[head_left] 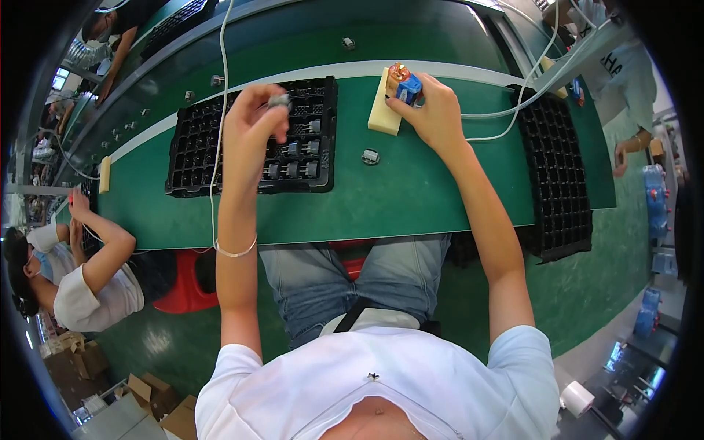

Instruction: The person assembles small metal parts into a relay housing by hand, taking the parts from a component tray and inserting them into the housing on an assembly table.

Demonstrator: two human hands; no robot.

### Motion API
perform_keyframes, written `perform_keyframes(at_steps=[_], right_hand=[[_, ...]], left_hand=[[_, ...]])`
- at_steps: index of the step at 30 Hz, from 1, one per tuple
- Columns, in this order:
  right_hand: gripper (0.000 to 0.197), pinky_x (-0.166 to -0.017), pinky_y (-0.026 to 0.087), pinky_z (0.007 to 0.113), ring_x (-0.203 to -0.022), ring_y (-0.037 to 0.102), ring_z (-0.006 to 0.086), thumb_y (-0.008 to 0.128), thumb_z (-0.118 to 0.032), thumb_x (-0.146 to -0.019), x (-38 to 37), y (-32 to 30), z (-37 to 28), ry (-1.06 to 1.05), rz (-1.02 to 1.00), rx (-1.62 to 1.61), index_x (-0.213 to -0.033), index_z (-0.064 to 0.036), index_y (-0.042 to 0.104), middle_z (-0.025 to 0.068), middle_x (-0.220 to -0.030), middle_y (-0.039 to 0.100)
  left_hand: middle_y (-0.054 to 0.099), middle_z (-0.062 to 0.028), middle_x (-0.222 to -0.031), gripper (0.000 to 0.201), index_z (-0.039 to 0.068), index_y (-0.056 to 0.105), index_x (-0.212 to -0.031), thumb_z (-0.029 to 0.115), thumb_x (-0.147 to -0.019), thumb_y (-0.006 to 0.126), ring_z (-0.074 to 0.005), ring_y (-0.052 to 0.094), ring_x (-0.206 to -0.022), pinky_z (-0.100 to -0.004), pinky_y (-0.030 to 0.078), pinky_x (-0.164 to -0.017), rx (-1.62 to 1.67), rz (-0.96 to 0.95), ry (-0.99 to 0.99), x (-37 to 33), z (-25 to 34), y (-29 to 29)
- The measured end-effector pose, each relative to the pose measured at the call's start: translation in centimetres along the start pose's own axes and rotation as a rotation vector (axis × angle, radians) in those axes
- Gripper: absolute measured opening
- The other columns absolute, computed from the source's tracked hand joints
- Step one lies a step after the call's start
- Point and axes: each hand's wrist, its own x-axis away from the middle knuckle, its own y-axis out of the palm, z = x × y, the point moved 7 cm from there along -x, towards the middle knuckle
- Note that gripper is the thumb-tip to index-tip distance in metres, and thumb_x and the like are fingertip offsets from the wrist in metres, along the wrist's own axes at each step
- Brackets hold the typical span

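Note:
My left hand (253,121) is raised over a black compartment tray (328,172), its fingers pinched round a small grey metal part (279,101). Several small metal-and-black parts (292,170) sit in the tray's right-hand pockets. My right hand (434,110) grips a blue block-shaped thing with a copper-coloured top (405,86); its exact kind is unclear. That thing is over a pale yellow foam block (383,117) on the green table. Between my hands, a loose small metal part (370,156) lies on the table.
Another black compartment tray (559,169) overhangs the table's front edge at the right. White cables (223,95) hang down near my left arm and cross behind my right hand. More loose parts (348,44) lie farther back. A person (88,271) works at the left.

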Motion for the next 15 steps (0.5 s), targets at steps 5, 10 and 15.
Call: perform_keyframes(at_steps=[5,10,15], right_hand=[[0.046,-0.066,0.051,0.033,-0.068,0.062,0.0221,0.082,-0.028,-0.072,-0.7,0.4,0.1,-0.063,0.035,0.022,-0.107,-0.0025,0.069,0.0099,-0.082,0.066],[0.040,-0.063,0.051,0.035,-0.065,0.063,0.0239,0.082,-0.028,-0.070,-4.1,1.5,0.8,-0.017,0.044,0.082,-0.098,-0.0027,0.067,0.0116,-0.075,0.065],[0.038,-0.070,0.052,0.044,-0.078,0.067,0.0390,0.074,-0.036,-0.071,-10.5,3.4,4.6,0.112,0.096,0.156,-0.095,-0.0078,0.064,0.0177,-0.081,0.068]], left_hand=[[0.061,-0.0022,-0.078,0.020,0.000,0.064,-0.108,0.017,-0.098,0.058,-0.0089,0.058,-0.061,-0.0218,0.045,-0.055,0.482,-0.132,-0.130,-3.6,-1.8,5.4],[0.060,-0.0010,-0.075,0.023,0.001,0.066,-0.105,0.022,-0.099,0.057,-0.0078,0.054,-0.057,-0.0210,0.044,-0.054,0.544,-0.176,-0.172,-4.2,-3.9,7.3],[0.059,0.0008,-0.075,0.021,0.002,0.067,-0.103,0.020,-0.098,0.059,-0.0058,0.053,-0.058,-0.0192,0.043,-0.054,0.439,-0.175,-0.176,-3.4,-5.0,6.7]])
